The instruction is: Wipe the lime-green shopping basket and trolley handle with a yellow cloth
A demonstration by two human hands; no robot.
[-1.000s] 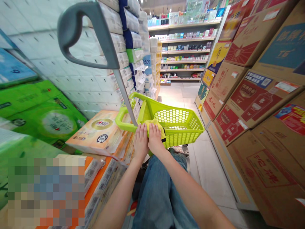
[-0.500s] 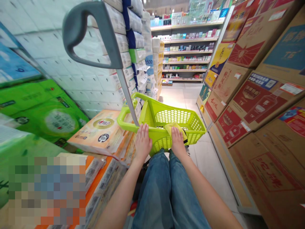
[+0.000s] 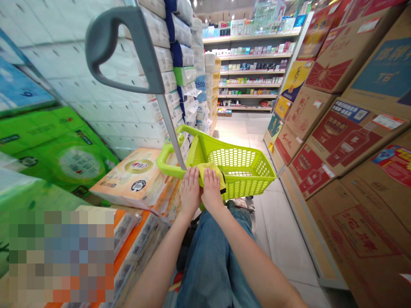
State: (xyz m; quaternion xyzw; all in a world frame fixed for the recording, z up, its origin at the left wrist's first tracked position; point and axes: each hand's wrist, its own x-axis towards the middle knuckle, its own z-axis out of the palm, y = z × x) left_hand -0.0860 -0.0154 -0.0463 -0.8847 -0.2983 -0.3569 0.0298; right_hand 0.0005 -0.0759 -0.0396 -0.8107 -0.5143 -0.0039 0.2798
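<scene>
A lime-green wheeled shopping basket (image 3: 247,182) stands in front of my knees, tilted in view, with a long grey pull handle (image 3: 128,87) rising from its left end. My left hand (image 3: 190,190) is closed over the near rim, by the foot of the handle; its thumb side is partly hidden. Right beside it, my right hand (image 3: 212,190) presses a yellow cloth (image 3: 209,167) with a dark edge onto the same rim. The cloth drapes over the rim under my fingers. Holes pattern the basket's walls, and nothing shows inside it.
Packs of tissue (image 3: 135,175) are stacked close on the left, with green packs (image 3: 64,149) behind them. Cardboard cartons (image 3: 349,132) line the right side. Beyond the tiled aisle floor (image 3: 276,231), shelves of small boxes (image 3: 250,72) stand at the back.
My right hand has slid left along the rim with the yellow cloth, from the middle of the basket to beside my left hand. My left hand has stayed at the rim.
</scene>
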